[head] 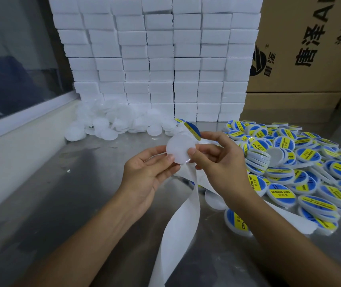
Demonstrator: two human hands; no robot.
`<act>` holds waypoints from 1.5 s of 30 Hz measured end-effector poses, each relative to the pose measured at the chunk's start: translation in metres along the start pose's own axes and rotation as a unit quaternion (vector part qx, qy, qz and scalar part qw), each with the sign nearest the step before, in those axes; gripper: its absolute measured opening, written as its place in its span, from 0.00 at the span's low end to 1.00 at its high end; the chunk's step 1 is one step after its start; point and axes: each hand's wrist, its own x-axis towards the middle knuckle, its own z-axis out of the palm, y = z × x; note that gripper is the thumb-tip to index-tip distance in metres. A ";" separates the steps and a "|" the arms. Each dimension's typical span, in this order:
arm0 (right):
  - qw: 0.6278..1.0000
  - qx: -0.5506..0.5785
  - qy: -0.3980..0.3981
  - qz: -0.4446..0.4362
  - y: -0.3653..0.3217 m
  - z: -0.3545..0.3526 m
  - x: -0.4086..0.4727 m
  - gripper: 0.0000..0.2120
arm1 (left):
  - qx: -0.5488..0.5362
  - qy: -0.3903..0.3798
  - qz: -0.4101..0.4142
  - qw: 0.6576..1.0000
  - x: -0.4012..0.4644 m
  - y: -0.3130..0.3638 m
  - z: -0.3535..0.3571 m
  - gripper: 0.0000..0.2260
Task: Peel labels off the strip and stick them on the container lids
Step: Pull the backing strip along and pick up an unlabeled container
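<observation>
A blank white round lid (179,148) is held up at the centre of the head view, pinched between my left hand (149,172) on its lower left and the thumb of my right hand (217,162) on its lower right. My right hand's fingertips also hold a round blue and yellow label (193,130) by its edge, tilted just above and right of the lid. Whether the label touches the lid I cannot tell. A white backing strip (178,230) hangs from under my hands down to the bottom edge.
A heap of labelled lids (302,175) covers the steel table (72,193) on the right. Blank white lids (111,123) are piled at the back left. Behind stand a wall of white boxes (157,59) and a cardboard carton (310,44).
</observation>
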 end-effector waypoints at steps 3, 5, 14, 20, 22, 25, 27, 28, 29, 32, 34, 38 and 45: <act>0.996 -0.072 0.045 -0.033 0.004 0.002 0.000 0.09 | -0.018 0.016 -0.005 1.000 0.001 0.001 -0.001 0.15; 0.988 -0.105 0.095 -0.066 0.003 0.000 0.001 0.02 | -0.020 0.025 -0.004 0.999 0.001 0.002 -0.001 0.15; 0.981 0.115 -0.014 0.156 -0.011 0.000 0.003 0.06 | -0.030 0.042 -0.014 0.999 0.002 0.004 0.000 0.11; 0.958 0.229 -0.028 0.168 -0.014 -0.002 0.003 0.05 | -0.022 0.054 -0.014 0.998 0.002 0.005 -0.002 0.12; 0.981 0.132 -0.019 0.137 -0.011 -0.003 0.003 0.03 | -0.022 0.045 -0.016 0.999 0.002 0.005 -0.001 0.14; 0.995 0.039 -0.003 0.088 -0.009 0.000 0.000 0.01 | -0.017 0.028 -0.016 0.999 0.000 0.005 0.001 0.15; 0.997 0.032 -0.003 0.072 -0.009 0.002 -0.001 0.01 | -0.013 0.027 -0.014 0.999 0.000 0.006 0.001 0.15; 0.997 0.032 -0.004 0.068 -0.010 0.002 -0.001 0.01 | -0.012 0.028 -0.013 0.999 0.000 0.006 0.000 0.15; 0.997 0.031 -0.005 0.065 -0.010 0.002 -0.001 0.01 | -0.012 0.028 -0.011 0.999 0.000 0.006 0.000 0.15; 0.998 0.030 -0.007 0.059 -0.009 0.001 -0.001 0.01 | -0.009 0.031 -0.009 0.999 0.000 0.007 0.001 0.14; 0.998 0.036 -0.007 0.056 -0.009 0.002 -0.002 0.01 | -0.004 0.031 -0.008 0.999 0.000 0.007 0.001 0.13; 0.999 0.039 -0.006 0.036 -0.010 0.003 -0.002 0.01 | 0.006 0.035 -0.001 0.999 -0.001 0.007 0.000 0.09; 1.000 0.008 -0.006 0.000 -0.009 0.004 -0.003 0.02 | 0.034 0.030 0.016 0.999 -0.001 0.007 0.000 0.08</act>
